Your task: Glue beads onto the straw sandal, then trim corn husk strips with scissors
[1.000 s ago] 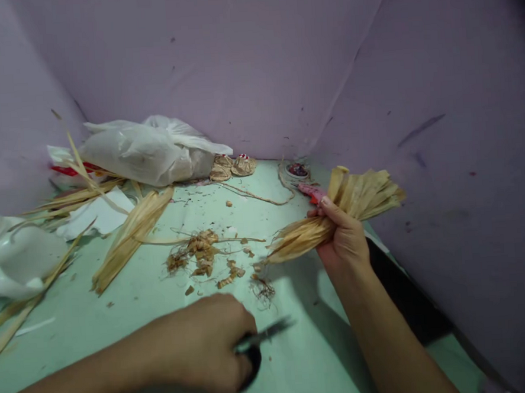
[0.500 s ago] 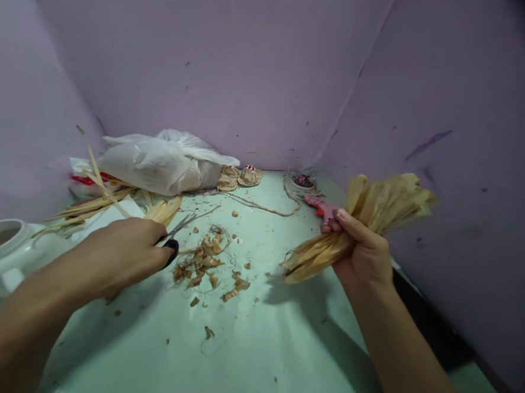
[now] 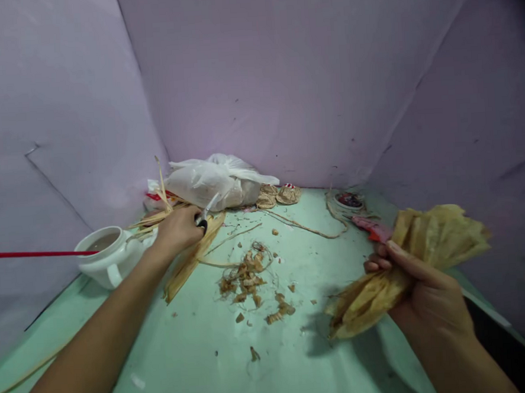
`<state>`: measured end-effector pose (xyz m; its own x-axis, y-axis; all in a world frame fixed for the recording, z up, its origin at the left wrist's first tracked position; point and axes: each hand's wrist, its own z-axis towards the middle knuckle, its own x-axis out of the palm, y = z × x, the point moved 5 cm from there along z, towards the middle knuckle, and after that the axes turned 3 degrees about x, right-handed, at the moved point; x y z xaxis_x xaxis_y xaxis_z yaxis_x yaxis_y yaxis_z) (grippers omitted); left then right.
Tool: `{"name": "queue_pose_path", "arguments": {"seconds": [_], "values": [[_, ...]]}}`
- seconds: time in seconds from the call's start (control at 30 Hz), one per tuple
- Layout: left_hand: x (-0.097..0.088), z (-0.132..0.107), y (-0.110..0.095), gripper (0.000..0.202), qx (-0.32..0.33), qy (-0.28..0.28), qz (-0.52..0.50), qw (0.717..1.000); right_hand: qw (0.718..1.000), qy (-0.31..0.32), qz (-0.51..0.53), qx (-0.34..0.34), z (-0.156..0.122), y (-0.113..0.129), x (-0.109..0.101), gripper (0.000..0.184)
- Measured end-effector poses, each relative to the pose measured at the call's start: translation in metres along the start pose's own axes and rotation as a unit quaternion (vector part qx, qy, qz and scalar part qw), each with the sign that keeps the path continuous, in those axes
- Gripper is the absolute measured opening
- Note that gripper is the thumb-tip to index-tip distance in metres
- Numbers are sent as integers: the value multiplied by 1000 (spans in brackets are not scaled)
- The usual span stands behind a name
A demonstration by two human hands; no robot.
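My right hand (image 3: pixel 428 293) is wrapped around a bundle of dried corn husks (image 3: pixel 443 236), gathered at the middle and flared at both ends, above the table at right. A pink and red object (image 3: pixel 373 228) shows just past its fingertips; whether they touch is unclear. My left hand (image 3: pixel 178 231) is closed on a pair of scissors (image 3: pixel 210 205), black at the handle, the metal blades angled up and away. Beneath this hand lie more dried husks (image 3: pixel 187 272), spread on the table. The fingers of the left hand are partly hidden.
A white teapot-like pot (image 3: pixel 116 270) with liquid and a red stick (image 3: pixel 35 253) stands at left. At the back are a white plastic bag (image 3: pixel 208 179), round woven pieces (image 3: pixel 288 195), twine (image 3: pixel 309 228) and a small bowl (image 3: pixel 349 200). Husk scraps (image 3: pixel 245 280) litter the table (image 3: pixel 238 376).
The view has shifted left, bringing the red stick and more of the pot into sight. My left hand has moved back over the husks with the scissors, their blades now pointing upward. The right hand keeps its bundle.
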<state>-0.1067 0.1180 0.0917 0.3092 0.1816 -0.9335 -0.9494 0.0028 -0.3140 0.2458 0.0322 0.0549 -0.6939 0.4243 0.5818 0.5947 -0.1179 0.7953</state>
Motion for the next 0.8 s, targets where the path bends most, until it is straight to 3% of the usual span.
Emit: {"name": "queue_pose_path", "arguments": {"seconds": [0.13,0.23,0.4,0.53,0.7,0.8], "values": [[31,1,-5,24,34,32,47,998,1000,-10,-9,13,-2,-4,3,22],[27,2,-6,25,79,65,59,993,1000,-5,-8,15,-4,-3,4,22],[11,-4,-9,24,182,177,33,967,1000,-9,-4,24,-6,-2,4,27],[26,-18,-18,29,231,237,4,944,999,-10,0,31,-4,-5,4,29],[48,-24,-33,27,250,208,-37,945,999,-18,-4,41,0,-13,0,32],[38,-21,-39,28,249,153,-87,952,998,-16,0,64,0,-20,0,33]]}}
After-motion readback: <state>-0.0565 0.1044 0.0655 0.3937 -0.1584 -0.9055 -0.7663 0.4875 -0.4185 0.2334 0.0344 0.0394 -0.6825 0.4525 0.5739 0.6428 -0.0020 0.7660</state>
